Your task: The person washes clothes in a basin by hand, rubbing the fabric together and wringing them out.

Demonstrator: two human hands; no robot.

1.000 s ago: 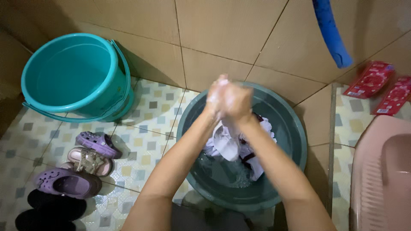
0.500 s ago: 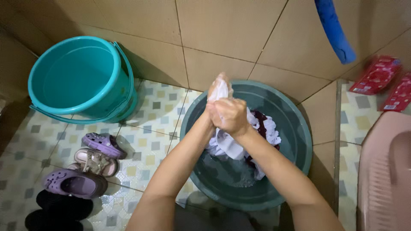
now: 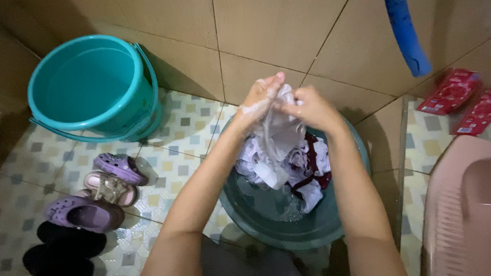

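Tiled floor, one green basin (image 3: 342, 225), two hands' fingers (image 3: 266, 91) pinching one white cloth (image 3: 279, 134), one teal bucket (image 3: 89, 87), two red packets (image 3: 450, 92).

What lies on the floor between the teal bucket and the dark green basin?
In the head view, only bare patterned floor tile lies between the teal bucket and the green basin; the purple clogs sit nearer the camera.

two hands (image 3: 263, 97) at twelve o'clock, one green basin (image 3: 327, 230), one teal bucket (image 3: 92, 84) at ten, two red packets (image 3: 450, 92) at two, five shoes (image 3: 110, 188) at eight.
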